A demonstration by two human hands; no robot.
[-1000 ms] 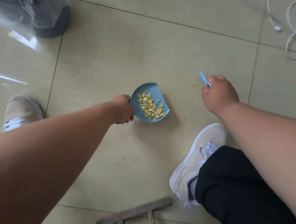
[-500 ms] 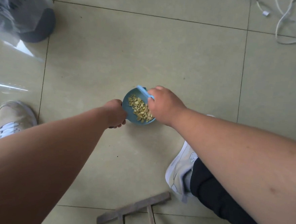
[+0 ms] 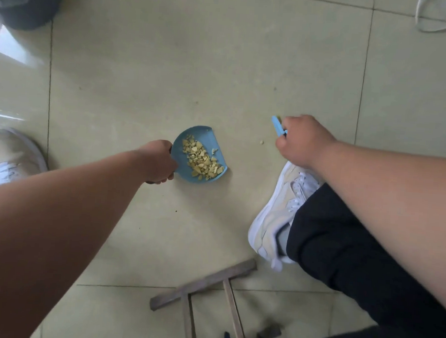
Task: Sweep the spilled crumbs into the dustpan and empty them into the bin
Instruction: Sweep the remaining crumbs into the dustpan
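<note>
A small blue plastic dustpan (image 3: 199, 155), rounded at the back and cut straight across its open front edge, sits low on the floor (image 3: 170, 72), which is laid in large, glossy, pale greenish-beige tiles with thin dark grout lines. The left hand (image 3: 159, 163) has its fingers curled round the dustpan's rear handle, which is hidden under the grip. Inside the pan lies a loose heap of crumbs (image 3: 201, 160), pale yellow, angular and broken in shape, spread from the back toward the front lip. One stray crumb (image 3: 261, 142) lies on the tile between the dustpan and the right hand (image 3: 301, 141), which is closed round a small light-blue plastic brush (image 3: 277, 125); only a flat, narrow end of it shows above the knuckles, so its bristles cannot be made out. Just beside that hand is a cream and white laced sneaker (image 3: 279, 212) under a black trouser leg (image 3: 343, 243); another sneaker (image 3: 9, 156) stands at the left edge. A dark round bin (image 3: 27, 4), lined with clear, crinkled plastic, stands at the top left, well apart from the dustpan. A weathered wooden frame (image 3: 203, 283) of flat slats lies near the bottom, and a white cable (image 3: 435, 20) loops at the top right. No writing is legible anywhere.
</note>
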